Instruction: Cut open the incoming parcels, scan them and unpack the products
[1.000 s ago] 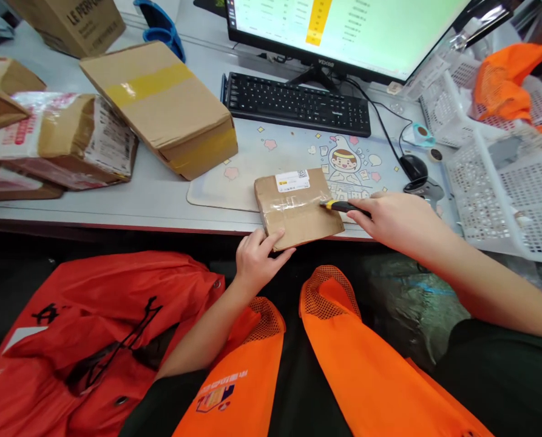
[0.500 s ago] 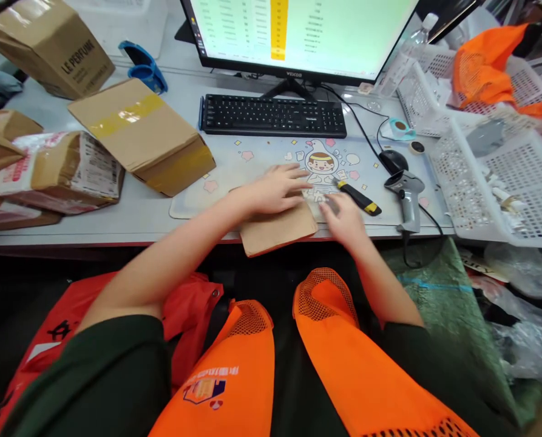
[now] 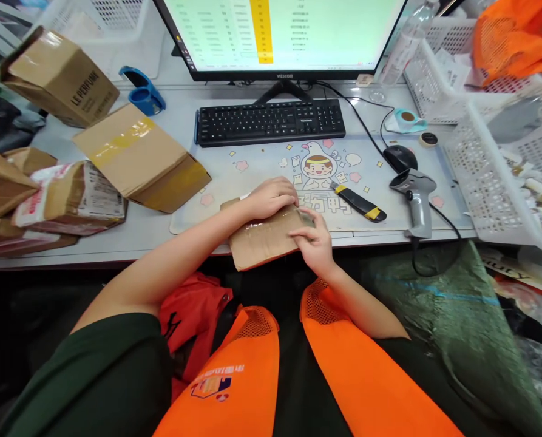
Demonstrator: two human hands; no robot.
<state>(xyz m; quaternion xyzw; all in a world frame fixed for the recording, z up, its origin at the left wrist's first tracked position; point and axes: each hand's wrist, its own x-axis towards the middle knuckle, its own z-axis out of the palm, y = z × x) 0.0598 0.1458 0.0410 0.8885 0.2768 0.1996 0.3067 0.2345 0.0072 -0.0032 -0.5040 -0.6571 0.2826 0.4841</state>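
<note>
A flat brown cardboard box (image 3: 264, 243) lies at the desk's front edge, its near corner jutting over. Clear tape shines on its top. My left hand (image 3: 273, 197) rests across the box's far side, fingers bent together over its far right corner. On the right edge, my right hand (image 3: 315, 243) grips the same box, with some fingers on top; the underside is hidden. Just right of the hands, a black and yellow utility knife (image 3: 359, 201) lies on the printed desk mat (image 3: 234, 194).
A keyboard (image 3: 271, 123) and monitor (image 3: 280, 76) stand behind. Cardboard boxes (image 3: 134, 149) and a blue tape dispenser (image 3: 145, 97) are at left. At right are a mouse (image 3: 402, 158), a barcode scanner (image 3: 416, 200), a bottle (image 3: 405, 51) and white baskets (image 3: 484, 176).
My right hand has moved left from the mat onto the box's right edge. My left hand's spread fingers have drawn together and bent over the box. The view has shifted slightly.
</note>
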